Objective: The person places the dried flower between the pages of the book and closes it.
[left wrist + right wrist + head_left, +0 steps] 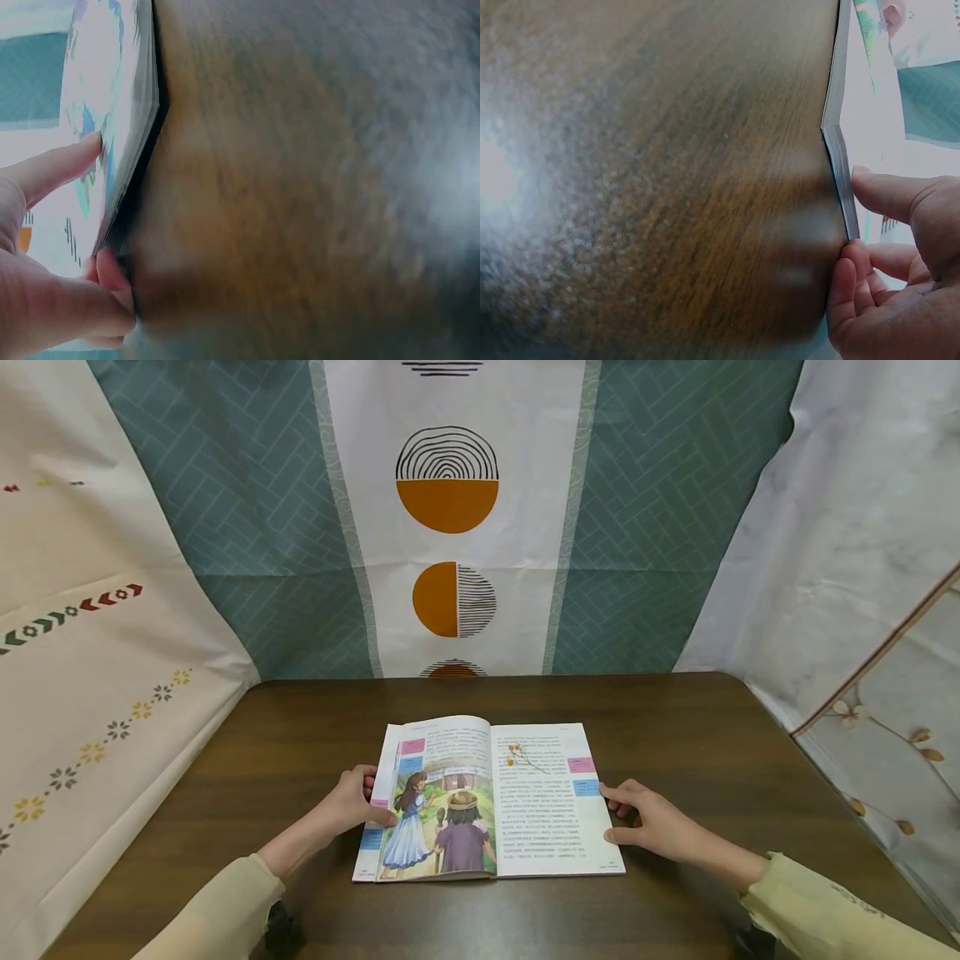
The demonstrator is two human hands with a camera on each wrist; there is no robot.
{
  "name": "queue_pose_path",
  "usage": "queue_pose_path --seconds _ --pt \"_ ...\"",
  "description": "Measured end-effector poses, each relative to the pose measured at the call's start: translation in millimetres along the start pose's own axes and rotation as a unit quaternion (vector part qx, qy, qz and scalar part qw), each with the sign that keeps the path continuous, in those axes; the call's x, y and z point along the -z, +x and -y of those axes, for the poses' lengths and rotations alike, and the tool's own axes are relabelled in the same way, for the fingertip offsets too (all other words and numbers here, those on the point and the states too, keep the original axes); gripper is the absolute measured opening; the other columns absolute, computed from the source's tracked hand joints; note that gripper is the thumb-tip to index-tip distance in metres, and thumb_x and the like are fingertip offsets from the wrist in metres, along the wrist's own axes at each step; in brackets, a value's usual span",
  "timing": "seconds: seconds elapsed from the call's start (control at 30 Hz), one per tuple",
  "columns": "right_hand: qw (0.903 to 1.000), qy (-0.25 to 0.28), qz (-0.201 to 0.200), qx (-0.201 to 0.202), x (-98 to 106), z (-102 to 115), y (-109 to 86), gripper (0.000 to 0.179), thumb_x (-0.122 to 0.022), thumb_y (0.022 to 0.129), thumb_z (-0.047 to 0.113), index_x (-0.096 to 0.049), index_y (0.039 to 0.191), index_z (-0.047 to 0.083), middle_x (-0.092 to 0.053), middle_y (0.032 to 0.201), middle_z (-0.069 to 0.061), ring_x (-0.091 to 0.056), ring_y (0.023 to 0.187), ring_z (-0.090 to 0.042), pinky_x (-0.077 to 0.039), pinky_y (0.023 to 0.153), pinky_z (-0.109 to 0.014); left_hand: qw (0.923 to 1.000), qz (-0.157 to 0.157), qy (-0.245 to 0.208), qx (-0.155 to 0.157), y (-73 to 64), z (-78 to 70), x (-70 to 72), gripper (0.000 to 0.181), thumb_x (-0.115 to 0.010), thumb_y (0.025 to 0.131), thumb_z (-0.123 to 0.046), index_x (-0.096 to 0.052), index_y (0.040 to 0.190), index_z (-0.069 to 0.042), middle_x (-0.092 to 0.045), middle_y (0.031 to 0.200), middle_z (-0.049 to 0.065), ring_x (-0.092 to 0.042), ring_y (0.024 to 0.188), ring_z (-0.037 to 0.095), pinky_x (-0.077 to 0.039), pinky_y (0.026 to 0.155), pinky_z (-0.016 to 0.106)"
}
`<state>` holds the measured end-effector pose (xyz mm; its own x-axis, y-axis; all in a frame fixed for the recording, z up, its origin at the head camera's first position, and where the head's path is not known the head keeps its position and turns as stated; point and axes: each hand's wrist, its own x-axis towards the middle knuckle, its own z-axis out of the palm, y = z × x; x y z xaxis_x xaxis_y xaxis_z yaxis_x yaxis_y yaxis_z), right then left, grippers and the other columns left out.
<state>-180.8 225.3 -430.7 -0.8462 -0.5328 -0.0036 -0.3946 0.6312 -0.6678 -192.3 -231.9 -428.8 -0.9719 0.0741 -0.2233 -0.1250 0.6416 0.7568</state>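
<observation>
An open book (536,810) lies on the table in the head view. Its left page carries a colour picture (450,827) of two figures seen among greenery; lines of text fill the right page. The left hand (352,802) grips the book's left edge, thumb on the page and fingers curled at the side. At the right edge, the right hand (660,822) holds the book between thumb and curled fingers. Both wrist views show the thumb above the pages, with the fingertips (845,274) at the edge. A small orange-flowered sprig (516,755) shows on the right page; whether printed or loose, I cannot tell.
The dark brown wooden table (660,718) extends around the book. Behind it hangs a green and white patterned cloth (525,527). Pale patterned cloths drape at the left (90,693) and right (885,635) sides.
</observation>
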Motion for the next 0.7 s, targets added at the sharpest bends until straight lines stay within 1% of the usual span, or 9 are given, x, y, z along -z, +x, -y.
queue_pose_path --seconds 0.13,0.23,0.33,0.47,0.57,0.7 --pt "1.0000 0.003 -0.001 0.001 0.3 0.0 0.1 0.073 -0.075 0.087 0.026 -0.043 0.142 -0.011 -0.051 0.105 -0.005 -0.043 0.089 -0.008 -0.041 0.067 -0.020 0.9999 0.003 -0.005 -0.011 0.4 1.2 1.9 0.094 -0.089 0.068 -0.014 -0.030 0.138 0.008 -0.037 0.126 0.023 -0.044 0.108 0.029 -0.046 0.091 0.038" --pt "1.0000 0.006 0.000 0.003 -0.1 -0.8 0.6 0.074 -0.074 0.088 0.028 -0.043 0.143 -0.010 -0.051 0.106 -0.006 -0.043 0.090 -0.008 -0.041 0.067 -0.020 0.9996 0.016 -0.015 -0.019 -1.8 2.9 5.2 0.091 -0.088 0.071 -0.014 -0.029 0.138 0.006 -0.042 0.125 0.022 -0.047 0.107 0.028 -0.047 0.089 0.037" --pt "0.9999 0.010 0.001 0.003 -0.5 -2.6 0.5 0.074 -0.074 0.088 0.028 -0.043 0.143 -0.010 -0.051 0.106 -0.006 -0.043 0.090 -0.008 -0.041 0.067 -0.020 0.9989 0.027 -0.019 -0.034 -4.1 3.8 7.8 0.088 -0.086 0.074 -0.013 -0.030 0.139 0.006 -0.050 0.121 0.021 -0.051 0.102 0.026 -0.049 0.084 0.034" --pt "0.9999 0.014 -0.002 0.004 -0.7 -4.8 -0.3 0.073 -0.074 0.088 0.027 -0.043 0.143 -0.010 -0.051 0.107 -0.006 -0.042 0.090 -0.008 -0.040 0.067 -0.021 0.9986 0.027 -0.019 -0.042 -5.5 3.9 7.7 0.090 -0.085 0.075 -0.012 -0.030 0.143 0.007 -0.053 0.117 0.019 -0.052 0.098 0.024 -0.049 0.081 0.030" --pt "0.9999 0.015 -0.003 0.002 -0.8 -5.3 -0.8 0.073 -0.074 0.088 0.027 -0.043 0.143 -0.009 -0.051 0.107 -0.006 -0.042 0.090 -0.008 -0.040 0.068 -0.021 0.9990 0.019 -0.018 -0.036 -6.1 3.2 6.0 0.092 -0.086 0.075 -0.013 -0.029 0.144 0.006 -0.054 0.115 0.018 -0.053 0.096 0.023 -0.050 0.079 0.029" --pt "0.9999 0.015 -0.002 -0.005 -1.3 -5.3 -1.5 0.074 -0.075 0.087 0.027 -0.043 0.144 -0.008 -0.051 0.107 -0.005 -0.043 0.090 -0.008 -0.041 0.068 -0.021 0.9991 0.019 -0.028 -0.027 -7.2 1.2 4.9 0.093 -0.086 0.075 -0.014 -0.027 0.146 0.005 -0.061 0.117 0.017 -0.061 0.096 0.020 -0.056 0.084 0.033"
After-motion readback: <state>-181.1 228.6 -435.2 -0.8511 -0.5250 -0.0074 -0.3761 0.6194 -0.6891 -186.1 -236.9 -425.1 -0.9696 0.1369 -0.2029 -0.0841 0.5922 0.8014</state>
